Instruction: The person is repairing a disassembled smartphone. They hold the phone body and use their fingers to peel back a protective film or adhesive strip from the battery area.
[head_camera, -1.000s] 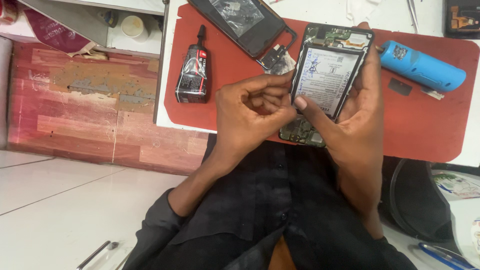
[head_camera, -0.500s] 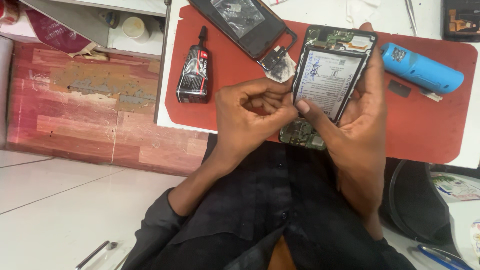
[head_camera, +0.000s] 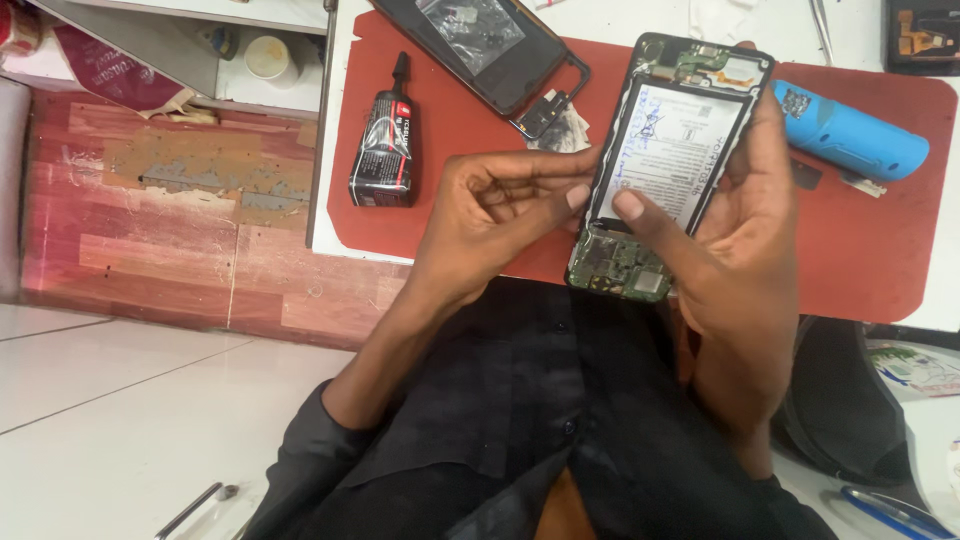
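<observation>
While over a red mat (head_camera: 880, 260) on a white table (head_camera: 945, 300), with black back cover (head_camera: 480, 45) far left, blue cylinder (head_camera: 850, 135) right, glue tube (head_camera: 383, 150) left: opened phone (head_camera: 665, 165) clasped in right hand (head_camera: 735, 235); left hand (head_camera: 490, 215) curled, fingertips pinching at phone's left edge.

Tilted the opened phone (head_camera: 672, 160) slightly more upright in the right hand (head_camera: 735, 250); left hand (head_camera: 495, 215) fingertips slid up its left edge
</observation>
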